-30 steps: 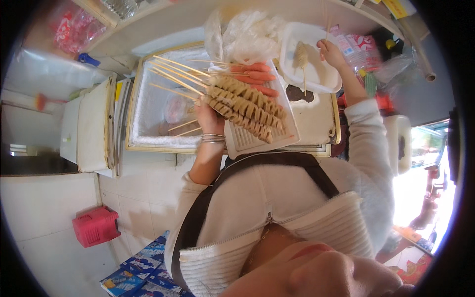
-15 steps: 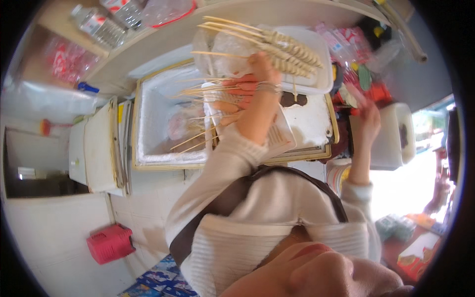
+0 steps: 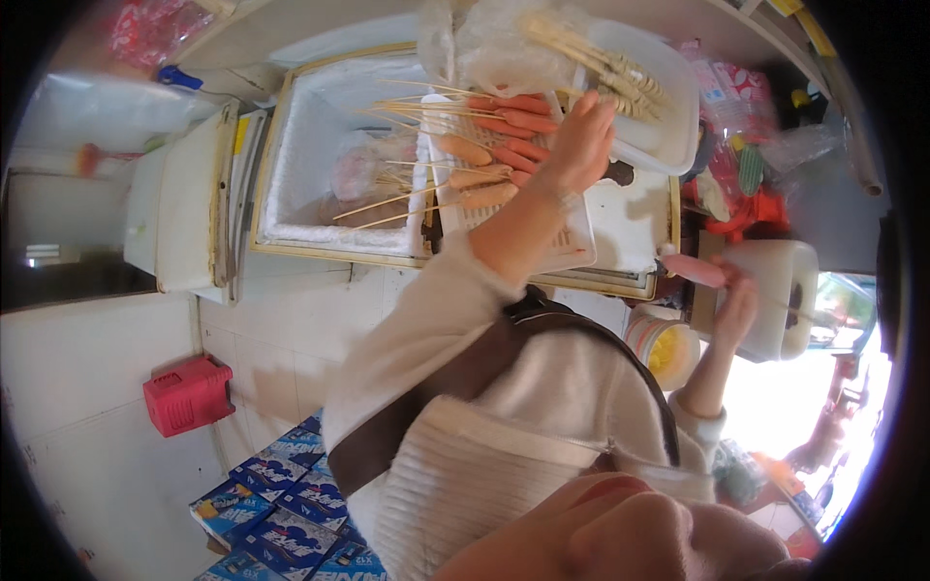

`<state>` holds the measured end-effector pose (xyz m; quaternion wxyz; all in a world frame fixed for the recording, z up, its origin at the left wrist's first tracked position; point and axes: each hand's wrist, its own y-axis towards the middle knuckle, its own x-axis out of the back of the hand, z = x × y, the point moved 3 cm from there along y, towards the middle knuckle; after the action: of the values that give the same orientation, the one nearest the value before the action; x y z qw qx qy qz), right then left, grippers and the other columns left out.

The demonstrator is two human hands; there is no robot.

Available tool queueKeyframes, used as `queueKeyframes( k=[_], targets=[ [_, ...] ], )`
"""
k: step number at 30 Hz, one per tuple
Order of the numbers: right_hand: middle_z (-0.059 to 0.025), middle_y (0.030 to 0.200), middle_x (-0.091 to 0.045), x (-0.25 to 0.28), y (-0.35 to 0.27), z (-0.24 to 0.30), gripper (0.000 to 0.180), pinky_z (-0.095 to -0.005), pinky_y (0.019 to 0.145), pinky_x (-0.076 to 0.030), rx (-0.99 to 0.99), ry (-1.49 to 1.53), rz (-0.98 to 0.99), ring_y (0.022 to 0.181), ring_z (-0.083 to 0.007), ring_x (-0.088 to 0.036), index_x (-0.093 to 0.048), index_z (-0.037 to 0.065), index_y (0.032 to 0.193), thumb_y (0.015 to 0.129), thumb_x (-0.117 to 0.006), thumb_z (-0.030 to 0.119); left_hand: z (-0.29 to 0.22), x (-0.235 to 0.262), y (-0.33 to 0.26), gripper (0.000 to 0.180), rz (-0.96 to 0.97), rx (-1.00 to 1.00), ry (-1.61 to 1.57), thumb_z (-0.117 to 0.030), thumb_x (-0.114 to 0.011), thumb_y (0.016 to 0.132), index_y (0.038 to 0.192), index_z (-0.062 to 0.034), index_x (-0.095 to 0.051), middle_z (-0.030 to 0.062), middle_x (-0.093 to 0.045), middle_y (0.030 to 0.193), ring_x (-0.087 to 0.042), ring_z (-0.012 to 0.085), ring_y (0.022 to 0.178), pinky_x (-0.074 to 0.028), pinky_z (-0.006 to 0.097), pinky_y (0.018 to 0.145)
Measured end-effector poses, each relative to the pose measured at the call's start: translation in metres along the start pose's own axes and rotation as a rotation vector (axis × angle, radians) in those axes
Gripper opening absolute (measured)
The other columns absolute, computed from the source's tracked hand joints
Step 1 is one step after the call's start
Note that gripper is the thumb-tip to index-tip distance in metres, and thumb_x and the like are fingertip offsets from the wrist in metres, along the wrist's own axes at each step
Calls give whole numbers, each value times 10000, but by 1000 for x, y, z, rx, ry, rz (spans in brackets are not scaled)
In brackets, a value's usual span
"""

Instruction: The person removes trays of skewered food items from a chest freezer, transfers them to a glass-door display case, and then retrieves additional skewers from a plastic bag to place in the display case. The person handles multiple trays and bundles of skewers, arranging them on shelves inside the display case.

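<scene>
My left hand [image 3: 579, 150] reaches across the white slotted basket [image 3: 586, 254], palm down, with its fingers partly stretched toward the near rim of the white plastic tub [image 3: 683, 140]. Nothing shows in its fingers, though their undersides are hidden. In the basket lie several skewered sausages [image 3: 511, 126], reddish and paler orange, their sticks pointing left. Pale spiral-cut skewers [image 3: 630, 82] lie in the tub, smeared by motion. On the right, my right hand [image 3: 738, 300] is closed on a pink sausage [image 3: 693, 270]; a thin stick seems to run out beyond the hand.
An opened chest freezer [image 3: 339, 250] with frosted walls holds a bagged item. Clear plastic bags [image 3: 504, 48] sit behind the basket. A whitish container [image 3: 775, 310] and a round bucket [image 3: 668, 344] stand at right. Blue cartons [image 3: 291, 523] and a red basket [image 3: 189, 392] are below left.
My left hand has moved off the spiral skewers, toward the tub's near rim. Those skewers lie at a different slant. My right hand has come lower, and its sausage now shows clearly.
</scene>
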<state>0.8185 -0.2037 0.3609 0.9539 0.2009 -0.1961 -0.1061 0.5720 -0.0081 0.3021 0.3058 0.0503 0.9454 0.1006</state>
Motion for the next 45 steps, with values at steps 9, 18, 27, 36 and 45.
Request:
queueKeyframes(
  k=[9, 18, 27, 36, 45],
  targets=[
    [-72, 815, -627, -293, 95, 41, 208, -327, 659, -486, 629, -792, 638, 813, -219, -602, -615, 49, 907, 737, -559, 156, -109, 185, -150, 522, 47, 53, 2024, -174, -635, 637, 1111, -39, -462, 139, -520, 977, -507, 308, 928, -385, 430, 821],
    [-96, 1113, -545, -351, 90, -6, 339, -363, 807, -436, 786, -921, 882, 1062, -231, -502, -563, 64, 1065, 781, -531, 247, -97, 197, -156, 106, 298, -101, 1833, -138, -481, 757, 828, -59, -476, 92, -519, 615, -545, 284, 535, -418, 390, 455],
    [-147, 1041, -552, -341, 112, -54, 400, -395, 872, -387, 368, -816, 740, 1020, -297, -497, -533, 45, 1095, 704, -556, 132, -105, 217, -69, 151, 437, -683, 1952, -127, -513, 721, 857, -69, -543, 123, -526, 938, -489, 269, 973, -406, 382, 829],
    [-157, 1052, -547, -351, 129, -44, 387, -379, 827, -425, 330, -642, 651, 1005, -301, -506, -516, 58, 1088, 711, -576, 120, -105, 218, -64, 129, 576, -218, 2046, -114, -492, 753, 877, -87, -516, 116, -550, 856, -580, 267, 770, -455, 390, 601],
    [-169, 1247, -405, -405, 123, -28, 846, -423, 966, -309, 612, -908, 643, 1149, -325, -394, -264, 143, 1334, 641, -700, 359, -82, 161, -154, 186, 485, -145, 1674, -114, -487, 759, 938, -64, -489, 111, -520, 662, -554, 275, 582, -431, 374, 465]
  ],
)
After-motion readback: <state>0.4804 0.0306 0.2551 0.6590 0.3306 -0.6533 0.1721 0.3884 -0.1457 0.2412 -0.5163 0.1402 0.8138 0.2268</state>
